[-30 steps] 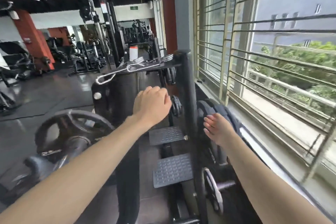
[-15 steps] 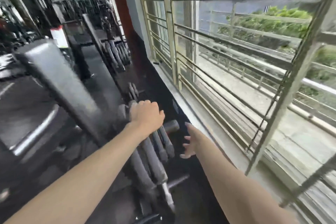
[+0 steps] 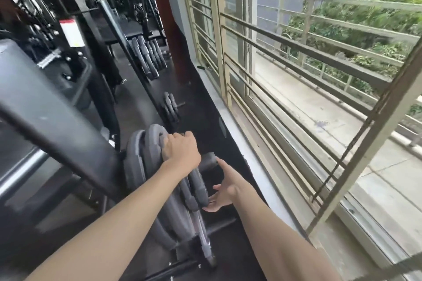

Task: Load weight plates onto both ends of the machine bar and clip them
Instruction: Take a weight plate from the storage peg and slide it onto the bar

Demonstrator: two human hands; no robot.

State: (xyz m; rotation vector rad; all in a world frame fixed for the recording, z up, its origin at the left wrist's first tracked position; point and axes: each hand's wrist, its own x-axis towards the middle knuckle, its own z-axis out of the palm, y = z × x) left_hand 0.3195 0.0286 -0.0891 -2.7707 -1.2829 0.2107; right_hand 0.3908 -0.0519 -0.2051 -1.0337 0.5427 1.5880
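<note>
Your left hand (image 3: 181, 149) grips the outer plate (image 3: 157, 141); your right hand (image 3: 225, 189), fingers spread, touches its lower edge. Window bars (image 3: 283, 70) crowd your right.

- Left hand (image 3: 181, 149) — arm stretched forward, knuckles up, fingers curled over the top rim of a round grey rubber-coated weight plate (image 3: 155, 143).
- Right hand (image 3: 225, 187) — reaching lower, fingers extended, fingertips touching that plate's lower edge.

The left hand (image 3: 181, 149) gripped the top rim of the outermost grey weight plate (image 3: 155, 141) in a rack stack, while the right hand (image 3: 225, 187) touched its lower edge with straight fingers, beside the barred window (image 3: 296, 75).
</note>
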